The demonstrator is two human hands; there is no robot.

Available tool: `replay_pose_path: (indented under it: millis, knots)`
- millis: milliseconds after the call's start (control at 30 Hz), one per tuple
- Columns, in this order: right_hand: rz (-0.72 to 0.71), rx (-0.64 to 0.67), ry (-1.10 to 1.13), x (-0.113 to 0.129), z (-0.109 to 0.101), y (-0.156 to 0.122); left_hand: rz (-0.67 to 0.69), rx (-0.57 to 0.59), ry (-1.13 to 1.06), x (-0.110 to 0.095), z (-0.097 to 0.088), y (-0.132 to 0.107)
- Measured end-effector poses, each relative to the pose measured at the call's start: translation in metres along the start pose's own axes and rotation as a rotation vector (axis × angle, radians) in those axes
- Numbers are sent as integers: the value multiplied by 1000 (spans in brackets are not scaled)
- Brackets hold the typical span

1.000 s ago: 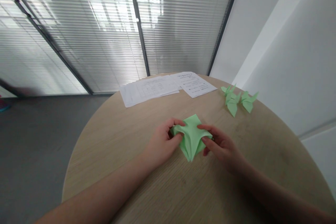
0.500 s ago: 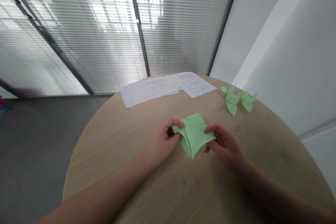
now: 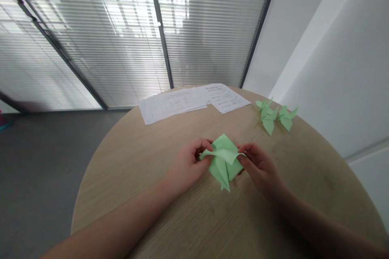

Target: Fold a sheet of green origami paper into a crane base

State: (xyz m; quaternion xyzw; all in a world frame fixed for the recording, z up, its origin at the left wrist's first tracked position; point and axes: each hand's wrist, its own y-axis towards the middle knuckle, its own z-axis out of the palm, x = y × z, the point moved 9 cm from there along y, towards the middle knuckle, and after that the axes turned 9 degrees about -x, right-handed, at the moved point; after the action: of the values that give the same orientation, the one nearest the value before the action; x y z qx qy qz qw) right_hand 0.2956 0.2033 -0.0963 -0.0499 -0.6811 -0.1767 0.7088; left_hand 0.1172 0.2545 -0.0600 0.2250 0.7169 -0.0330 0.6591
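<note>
The person's bare forearms reach in from the lower corners over a round wood-grain table (image 3: 179,226). The left hand (image 3: 191,164) is nearly closed, its thumb and index finger pinching the left corner of a green folded paper (image 3: 223,145); the right hand (image 3: 259,166) grips the opposite corner between thumb and fingers, the remaining fingers curled beneath. The paper lies between the two hands, above the middle of the table, with a flap bowed across its width and narrow points directed toward the person; whether its underside touches the tabletop cannot be told. Farther off to the right, well apart from the hands, folded green figures (image 3: 269,120) sit close together near the table's edge. Printed white sheets (image 3: 173,104) overlap along the far side, to the left of the figures. Beyond the table hang pale horizontal blinds (image 3: 206,44), with a white wall (image 3: 340,73) to the right.
</note>
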Motion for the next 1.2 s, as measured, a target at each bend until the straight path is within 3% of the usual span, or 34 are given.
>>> replay_pose_path:
  millis: [233,533,800,1033,1200]
  knots:
    - [29,41,2,-6,6,-5,-33,-44,235,4,-5,1]
    - [18,93,-61,-11,14,-7,67,-44,379,-18,-3,-3]
    - [32,56,-75,-4,11,-4,133,-54,444,-26,1,-7]
    - [-41,-20,-148,2,3,-4,137,-47,485,-28,-1,-7]
    - [-53,7,-175,5,7,-6,105,-44,469,-26,-2,-6]
